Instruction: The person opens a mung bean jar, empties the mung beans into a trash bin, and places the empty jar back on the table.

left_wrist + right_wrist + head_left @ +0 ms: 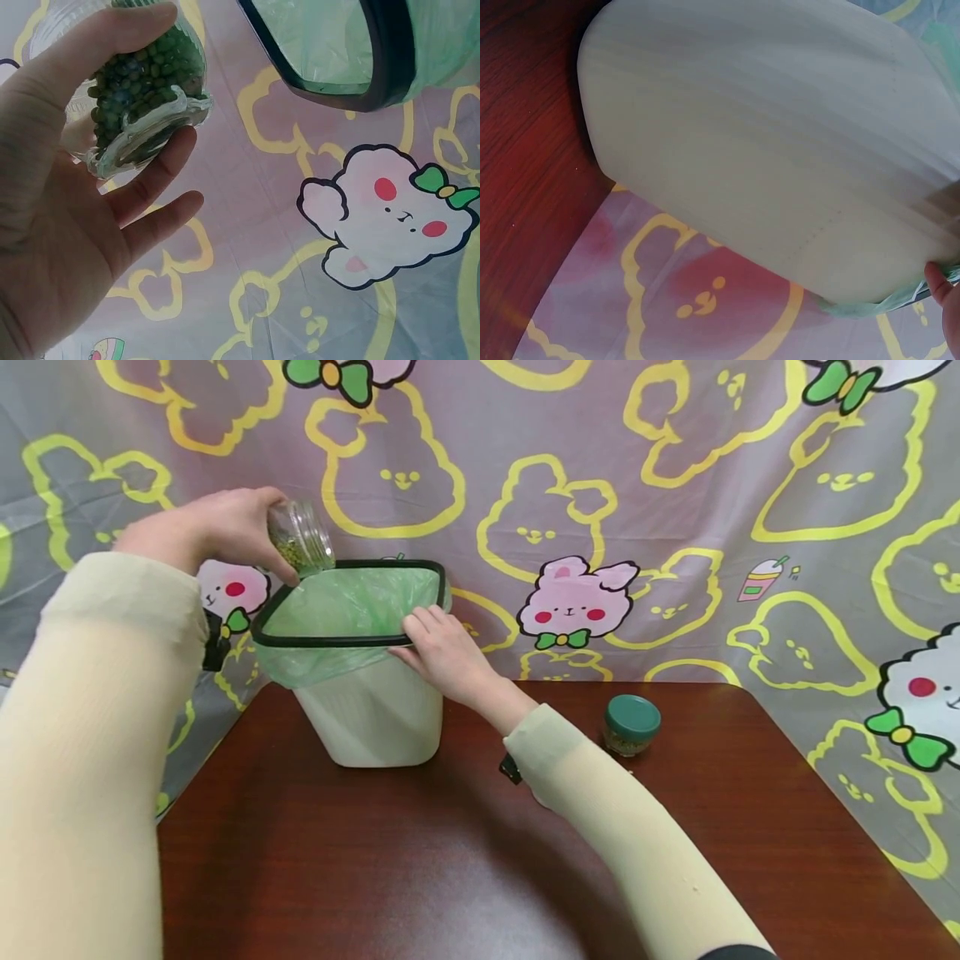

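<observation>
In the head view my left hand grips a clear glass jar, tilted on its side with its mouth toward the trash can at its rim. Green beans lie inside the jar, seen best in the left wrist view. A white trash can stands on the table, lined with a green plastic bag under a black rim. My right hand holds the rim's near right corner, fingers over the top and thumb below. In the right wrist view the thumb touches the bag's edge.
A small jar with a green lid stands on the brown table to the right, with contents visible under the lid. Behind the table hangs a patterned cloth, close to the trash can.
</observation>
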Demonstrator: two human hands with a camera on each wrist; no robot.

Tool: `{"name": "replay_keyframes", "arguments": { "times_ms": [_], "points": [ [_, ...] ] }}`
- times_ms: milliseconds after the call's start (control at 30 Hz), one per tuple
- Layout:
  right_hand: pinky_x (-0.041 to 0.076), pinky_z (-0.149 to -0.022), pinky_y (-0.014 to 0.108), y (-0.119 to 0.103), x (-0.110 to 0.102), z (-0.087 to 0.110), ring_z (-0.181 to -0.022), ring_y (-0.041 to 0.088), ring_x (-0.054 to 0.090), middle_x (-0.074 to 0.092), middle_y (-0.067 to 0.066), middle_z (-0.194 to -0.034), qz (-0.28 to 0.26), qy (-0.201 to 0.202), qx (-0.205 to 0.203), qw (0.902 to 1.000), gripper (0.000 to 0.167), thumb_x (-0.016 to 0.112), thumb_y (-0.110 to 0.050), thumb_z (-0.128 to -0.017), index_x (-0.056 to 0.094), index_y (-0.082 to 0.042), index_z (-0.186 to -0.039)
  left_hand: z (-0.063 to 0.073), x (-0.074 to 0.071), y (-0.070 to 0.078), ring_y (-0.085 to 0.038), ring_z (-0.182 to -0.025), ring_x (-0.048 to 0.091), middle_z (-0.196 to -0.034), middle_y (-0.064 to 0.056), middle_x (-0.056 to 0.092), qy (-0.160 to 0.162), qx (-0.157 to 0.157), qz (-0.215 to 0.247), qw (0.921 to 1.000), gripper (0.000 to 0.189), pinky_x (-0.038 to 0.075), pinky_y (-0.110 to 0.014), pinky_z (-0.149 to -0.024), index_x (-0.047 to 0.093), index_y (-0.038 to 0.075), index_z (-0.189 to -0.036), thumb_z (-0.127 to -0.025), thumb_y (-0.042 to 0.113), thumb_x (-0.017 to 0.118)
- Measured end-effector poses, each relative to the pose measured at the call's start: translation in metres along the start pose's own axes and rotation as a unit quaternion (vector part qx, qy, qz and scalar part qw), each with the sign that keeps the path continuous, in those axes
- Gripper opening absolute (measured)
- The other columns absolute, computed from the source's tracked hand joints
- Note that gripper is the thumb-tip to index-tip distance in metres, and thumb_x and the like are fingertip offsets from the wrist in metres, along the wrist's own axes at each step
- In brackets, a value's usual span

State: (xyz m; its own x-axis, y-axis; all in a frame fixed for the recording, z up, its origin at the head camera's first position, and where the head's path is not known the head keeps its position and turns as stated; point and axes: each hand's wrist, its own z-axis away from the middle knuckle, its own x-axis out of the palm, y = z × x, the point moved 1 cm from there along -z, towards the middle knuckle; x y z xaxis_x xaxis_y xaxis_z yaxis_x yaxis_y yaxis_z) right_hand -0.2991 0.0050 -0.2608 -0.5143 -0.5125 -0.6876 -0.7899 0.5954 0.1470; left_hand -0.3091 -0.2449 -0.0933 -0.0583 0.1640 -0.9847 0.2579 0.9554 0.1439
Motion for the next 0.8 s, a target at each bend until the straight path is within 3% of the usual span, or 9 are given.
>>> {"name": "replay_keyframes", "arguments": {
  "times_ms": [667, 800],
  "points": [
    [0.036, -0.066, 0.032, 0.0007, 0.0010, 0.0007, -0.077, 0.023, 0.043, 0.043, 0.006, -0.080, 0.007, 0.002, -0.002, 1.0000, 0.031, 0.059, -0.029, -0.098, 0.046, -0.004, -0.085, -0.0008, 0.0011, 0.0010, -0.047, -0.107, 0.045, -0.126, -0.035, 0.042, -0.010, 0.005, -0.011, 0.9999, 0.108, 0.040, -0.062, -0.088, 0.021, -0.011, -0.144, -0.069, 0.031, 0.086],
    [0.036, -0.066, 0.032, 0.0013, 0.0011, 0.0011, -0.078, 0.023, 0.043, 0.043, 0.006, -0.080, 0.007, 0.002, -0.002, 1.0000, 0.031, 0.059, -0.029, -0.098, 0.046, -0.004, -0.085, -0.0010, 0.0020, 0.0019, -0.048, -0.106, 0.045, -0.126, -0.036, 0.042, 0.001, 0.006, -0.016, 0.9998, 0.107, 0.040, -0.062, -0.089, 0.021, -0.012, -0.144, -0.069, 0.030, 0.086]
  ]
}}
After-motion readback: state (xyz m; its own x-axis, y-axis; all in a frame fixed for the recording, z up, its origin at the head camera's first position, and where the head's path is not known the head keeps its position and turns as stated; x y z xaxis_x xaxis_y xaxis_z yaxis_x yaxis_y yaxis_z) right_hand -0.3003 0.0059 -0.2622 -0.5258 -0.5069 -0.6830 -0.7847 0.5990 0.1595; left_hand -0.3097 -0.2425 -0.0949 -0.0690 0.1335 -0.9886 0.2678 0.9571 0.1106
